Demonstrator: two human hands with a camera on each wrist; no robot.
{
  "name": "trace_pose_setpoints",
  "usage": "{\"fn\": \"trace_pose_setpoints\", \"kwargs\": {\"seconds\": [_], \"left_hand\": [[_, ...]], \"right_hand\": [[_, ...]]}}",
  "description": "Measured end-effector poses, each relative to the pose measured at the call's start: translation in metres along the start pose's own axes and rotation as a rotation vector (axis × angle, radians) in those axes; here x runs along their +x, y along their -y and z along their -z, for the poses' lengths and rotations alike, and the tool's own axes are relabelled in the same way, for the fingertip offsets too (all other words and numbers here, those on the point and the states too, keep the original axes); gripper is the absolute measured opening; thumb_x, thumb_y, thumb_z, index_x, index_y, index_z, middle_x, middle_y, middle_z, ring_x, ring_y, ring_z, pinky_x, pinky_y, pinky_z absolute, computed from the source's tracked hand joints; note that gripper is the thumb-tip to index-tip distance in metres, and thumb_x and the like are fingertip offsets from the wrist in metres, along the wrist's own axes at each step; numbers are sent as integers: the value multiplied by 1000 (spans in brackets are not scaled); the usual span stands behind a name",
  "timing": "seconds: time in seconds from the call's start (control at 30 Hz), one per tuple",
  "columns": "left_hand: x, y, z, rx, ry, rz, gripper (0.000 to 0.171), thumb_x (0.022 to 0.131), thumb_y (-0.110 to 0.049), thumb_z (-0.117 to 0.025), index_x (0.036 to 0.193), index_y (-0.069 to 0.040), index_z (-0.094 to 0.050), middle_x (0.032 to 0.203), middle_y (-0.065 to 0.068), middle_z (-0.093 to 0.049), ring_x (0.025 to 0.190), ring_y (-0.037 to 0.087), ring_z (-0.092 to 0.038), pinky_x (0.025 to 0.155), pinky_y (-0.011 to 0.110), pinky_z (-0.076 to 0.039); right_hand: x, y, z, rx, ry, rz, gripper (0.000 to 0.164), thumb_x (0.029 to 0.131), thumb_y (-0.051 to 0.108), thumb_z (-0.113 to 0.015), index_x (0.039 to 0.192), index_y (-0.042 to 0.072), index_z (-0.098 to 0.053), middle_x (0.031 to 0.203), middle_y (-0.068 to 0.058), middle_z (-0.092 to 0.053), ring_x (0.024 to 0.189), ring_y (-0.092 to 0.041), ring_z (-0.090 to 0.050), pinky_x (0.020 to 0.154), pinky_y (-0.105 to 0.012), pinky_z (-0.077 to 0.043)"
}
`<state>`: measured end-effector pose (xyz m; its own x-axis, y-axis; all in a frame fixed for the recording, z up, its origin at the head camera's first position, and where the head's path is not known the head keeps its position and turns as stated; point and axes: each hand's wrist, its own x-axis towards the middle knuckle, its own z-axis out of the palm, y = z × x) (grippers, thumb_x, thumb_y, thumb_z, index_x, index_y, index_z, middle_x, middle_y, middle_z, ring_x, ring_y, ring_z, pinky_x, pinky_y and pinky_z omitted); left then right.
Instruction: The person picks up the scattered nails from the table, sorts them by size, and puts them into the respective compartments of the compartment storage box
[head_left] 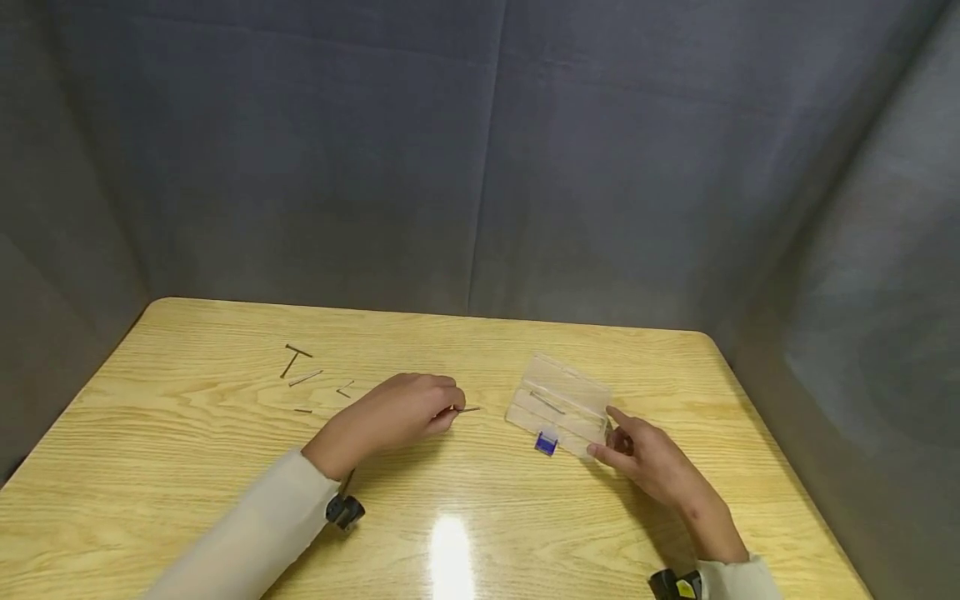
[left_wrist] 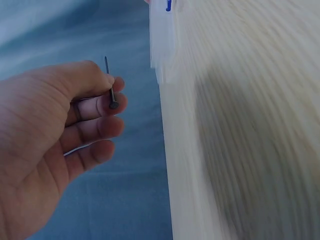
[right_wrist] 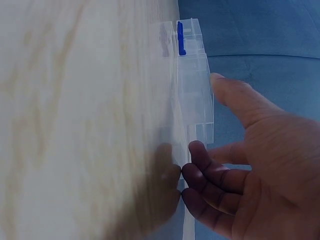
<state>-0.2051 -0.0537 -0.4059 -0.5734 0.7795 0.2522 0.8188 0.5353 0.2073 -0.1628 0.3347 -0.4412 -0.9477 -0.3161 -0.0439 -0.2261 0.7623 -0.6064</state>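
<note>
Curtains [head_left: 360,167] hang behind a wooden table [head_left: 540,533] in the head view, where the left hand [head_left: 411,408] pinches a dark nail [head_left: 470,409] over the middle of the tabletop, its free end pointing right, toward a clear plastic box [head_left: 577,440] but apart from it. The box lies at an angle with its lid [head_left: 573,383] up at the far side; a second nail [head_left: 547,402] lies slantwise within it, and a blue latch [head_left: 546,443] shows on the near side. The right hand [head_left: 656,462] holds the box's right end, thumb at the near corner and index finger farther back. Left of the left hand lie two nails in a T shape [head_left: 297,354], a pale slim piece [head_left: 305,378], two small pieces [head_left: 343,393] and a short dark one [head_left: 303,411]. In the left wrist view, thumb and index finger close narrowly on the dark nail, its flat head toward the camera and its tip away; the other fingers bend loosely, and part of the box shows at the top edge. In the right wrist view, the thumb presses the box's side, the index finger passes partly behind it, and the remaining fingers curl near the tabletop.
</note>
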Motion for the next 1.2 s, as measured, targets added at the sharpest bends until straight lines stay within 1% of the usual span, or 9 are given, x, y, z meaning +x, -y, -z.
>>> {"fn": "trace_pose_setpoints", "kwargs": {"seconds": [0.17, 0.33, 0.47, 0.57, 0.63, 0.77, 0.87, 0.97, 1.2], "left_hand": [[18, -5, -1, 9, 20, -3, 11, 96, -5, -64, 92, -15, -70, 86, -7, -60, 70, 8, -49, 63, 27, -45], [36, -9, -4, 3, 46, 6, 16, 95, -3, -62, 99, -13, -74, 92, -5, -64, 75, 8, -54, 68, 28, -49], [50, -12, -9, -54, 82, 15, 17, 97, -3, -62, 104, -12, -75, 97, -4, -65, 78, 9, -54, 71, 28, -49], [60, -15, -12, -94, 92, 19, 17, 98, -4, -62, 107, -12, -75, 99, -3, -65, 79, 10, -54, 72, 27, -48], [65, -16, -14, -93, 90, 22, 18, 99, -4, -62, 106, -13, -75, 98, -4, -65, 78, 10, -53, 70, 27, -47], [73, -18, -18, -52, 82, 32, 17, 100, -6, -63, 107, -15, -76, 98, -5, -65, 77, 8, -54, 70, 27, -48], [80, -18, -21, -56, 80, 46, 19, 100, -8, -62, 109, -16, -76, 102, -6, -66, 80, 8, -56, 71, 29, -49], [88, -15, -24, -87, 86, 68, 18, 101, -10, -61, 110, -16, -76, 105, -7, -66, 81, 9, -56, 73, 30, -49], [103, -16, -34, -73, 74, 55, 15, 100, -10, -62, 104, -15, -75, 96, -8, -62, 78, 9, -53, 72, 28, -47]], "right_hand": [[1, 2, 0, -7, -8, -2, 87, 99, 41, -69, 152, -15, -31, 83, 1, -58, 64, -13, -49, 56, -28, -41], [0, 3, 1, -6, -17, 8, 85, 99, 39, -69, 152, -16, -32, 83, 1, -58, 65, -13, -49, 56, -28, -41], [-1, 4, 1, -8, -18, -1, 85, 99, 39, -70, 152, -15, -32, 84, 0, -58, 66, -14, -49, 56, -28, -41], [-2, 5, 0, -8, -26, -1, 84, 99, 38, -70, 152, -15, -33, 84, 0, -58, 65, -13, -49, 55, -28, -40], [-1, 5, 0, -6, -29, 8, 83, 99, 38, -70, 151, -15, -33, 84, 0, -58, 65, -13, -48, 56, -28, -40], [0, 7, -1, -6, -35, 17, 83, 99, 38, -70, 151, -16, -34, 84, 0, -57, 67, -14, -49, 57, -28, -41], [1, 8, -1, 0, -35, 19, 82, 99, 37, -71, 150, -16, -35, 84, 0, -57, 67, -14, -49, 57, -28, -41], [3, 8, -1, 12, -29, 20, 82, 99, 36, -71, 151, -16, -34, 84, -1, -58, 67, -15, -49, 57, -28, -40], [4, 7, -6, 6, -33, 16, 81, 98, 34, -72, 150, -17, -35, 83, 0, -58, 66, -14, -49, 56, -27, -41]]}}
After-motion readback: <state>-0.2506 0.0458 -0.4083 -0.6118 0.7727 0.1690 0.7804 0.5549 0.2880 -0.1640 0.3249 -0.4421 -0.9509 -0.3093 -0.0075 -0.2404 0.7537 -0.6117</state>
